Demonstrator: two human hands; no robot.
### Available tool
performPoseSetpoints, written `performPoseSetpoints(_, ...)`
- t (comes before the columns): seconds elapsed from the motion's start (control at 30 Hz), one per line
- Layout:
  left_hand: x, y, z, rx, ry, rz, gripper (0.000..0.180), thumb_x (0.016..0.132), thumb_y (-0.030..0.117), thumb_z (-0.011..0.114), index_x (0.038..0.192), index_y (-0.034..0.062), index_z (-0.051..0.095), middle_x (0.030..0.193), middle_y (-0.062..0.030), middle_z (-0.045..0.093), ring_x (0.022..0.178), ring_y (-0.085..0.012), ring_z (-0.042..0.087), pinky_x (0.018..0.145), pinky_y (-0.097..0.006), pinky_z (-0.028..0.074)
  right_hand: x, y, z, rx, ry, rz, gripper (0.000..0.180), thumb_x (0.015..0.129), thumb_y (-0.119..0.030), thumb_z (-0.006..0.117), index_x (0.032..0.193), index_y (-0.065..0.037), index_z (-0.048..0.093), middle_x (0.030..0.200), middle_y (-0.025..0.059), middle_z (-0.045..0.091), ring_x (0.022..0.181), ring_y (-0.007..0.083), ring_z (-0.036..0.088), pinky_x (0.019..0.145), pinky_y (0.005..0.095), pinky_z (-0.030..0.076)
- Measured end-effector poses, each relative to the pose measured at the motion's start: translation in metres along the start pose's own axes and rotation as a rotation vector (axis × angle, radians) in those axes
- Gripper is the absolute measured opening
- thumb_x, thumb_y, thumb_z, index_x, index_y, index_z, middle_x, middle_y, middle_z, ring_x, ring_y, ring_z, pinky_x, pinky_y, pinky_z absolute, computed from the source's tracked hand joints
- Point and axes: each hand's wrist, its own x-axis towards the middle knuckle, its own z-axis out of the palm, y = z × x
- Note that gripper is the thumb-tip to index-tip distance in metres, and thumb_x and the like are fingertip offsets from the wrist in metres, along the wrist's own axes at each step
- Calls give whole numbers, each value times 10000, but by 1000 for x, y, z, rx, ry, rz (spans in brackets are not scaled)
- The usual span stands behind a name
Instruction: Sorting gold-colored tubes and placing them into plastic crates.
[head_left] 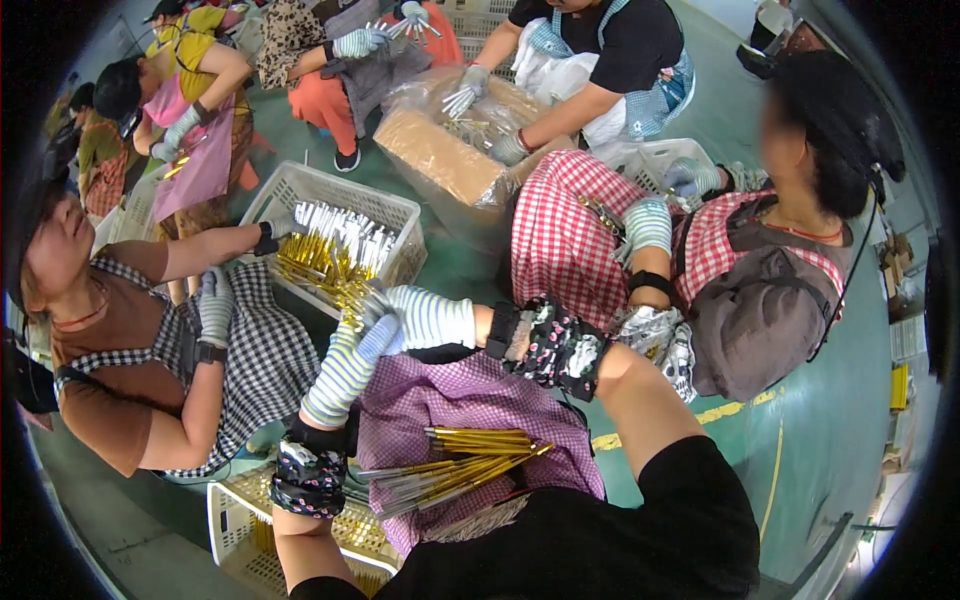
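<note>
My left hand (347, 366) and my right hand (425, 316), both in striped knit gloves, meet in front of my lap. Their fingers are closed together on a few slim gold sticks (350, 303), whose lower ends are hidden by the gloves. Just beyond, a white plastic crate (405, 215) holds many gold-and-silver sticks (340, 240), lying roughly parallel. Across the purple checked apron (470, 385) on my lap rests a loose bundle of the same kind of sticks (465, 470), gold at one end and silver at the other.
A co-worker's gloved hand (285, 225) reaches into the crate from the left. At right sits a person in a red checked apron (570, 230). Beyond, someone leans over a plastic-lined cardboard box (440, 155). Another white crate (225, 515) stands beside me at lower left.
</note>
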Motion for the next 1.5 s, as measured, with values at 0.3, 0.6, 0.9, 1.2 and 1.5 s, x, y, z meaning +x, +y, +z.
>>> performPoseSetpoints(0.3, 32, -6, 4, 71, -34, 61, 699, 936, 180, 660, 1495, 4, 279, 1284, -172, 576, 1139, -206, 584, 969, -336, 471, 10, 36, -51, 237, 110, 193, 275, 823, -246, 769, 967, -27, 687, 761, 6, 657, 675, 120, 618, 597, 259, 514)
performPoseSetpoints(0.6, 0, 6, -17, 553, -134, 188, 777, 842, 116, 711, 1487, 0, 293, 1433, -194, 381, 1284, -310, 470, 1078, -390, 404, 46, 63, -230, 642, 660, 300, 185, 910, -246, 685, 1023, -104, 651, 842, 23, 657, 710, 112, 606, 647, 300, 531)
performPoseSetpoints(0.9, -62, 7, -13, 745, -242, 220, 511, 807, 223, 744, 1250, 26, 584, 1278, -205, 569, 1201, -392, 555, 1021, -452, 446, 32, 54, -211, 750, 960, 319, 336, 955, -345, 627, 1216, -139, 579, 1123, 101, 687, 866, 225, 661, 764, 365, 553)
performPoseSetpoints(1.2, -127, -31, 12, 1233, -495, 324, 511, 721, 361, 725, 1135, 70, 653, 1148, -114, 627, 1274, -340, 484, 1150, -518, 289, -18, 36, -100, 615, 498, 246, 464, 988, -382, 556, 1345, -85, 562, 1161, 80, 681, 849, 121, 646, 775, 301, 547)
performPoseSetpoints(1.5, -149, -56, 20, 1101, -456, 303, 421, 751, 341, 733, 1032, 33, 679, 1001, -141, 663, 1106, -339, 595, 1137, -519, 314, -85, -5, -15, 367, 341, 289, 431, 1041, -303, 489, 1331, 12, 534, 1057, 108, 700, 774, 106, 676, 699, 211, 547)
